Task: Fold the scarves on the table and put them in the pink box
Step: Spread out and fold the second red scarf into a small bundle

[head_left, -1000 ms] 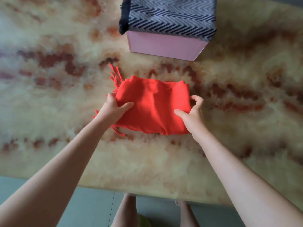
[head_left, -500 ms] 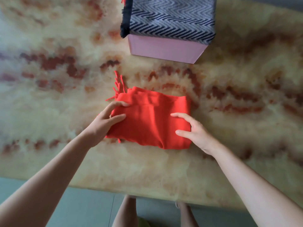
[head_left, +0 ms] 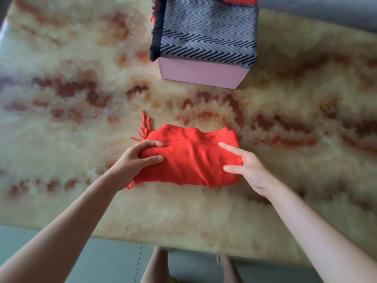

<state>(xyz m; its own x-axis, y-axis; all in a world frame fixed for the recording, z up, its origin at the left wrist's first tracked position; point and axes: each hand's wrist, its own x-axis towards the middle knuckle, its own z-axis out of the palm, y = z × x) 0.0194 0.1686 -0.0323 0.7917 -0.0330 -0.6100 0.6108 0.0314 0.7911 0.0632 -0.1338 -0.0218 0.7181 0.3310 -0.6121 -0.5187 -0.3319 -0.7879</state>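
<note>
Red scarf [head_left: 189, 158]: folded bundle, near middle of the worktop [head_left: 61, 139]; soft, light, likely to unfold.
Left hand [head_left: 132, 160]: clamped on its left end.
Right hand [head_left: 246, 166]: fingers spread, resting on the right end.
Hold: both ends, squeezed inward.
Pink box [head_left: 201, 73]: far, grey zigzag scarf [head_left: 206, 31] on top.

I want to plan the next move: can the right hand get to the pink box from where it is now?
Probably yes. The marble-patterned table between the right hand and the pink box is bare, though a grey zigzag scarf already covers its top.
</note>
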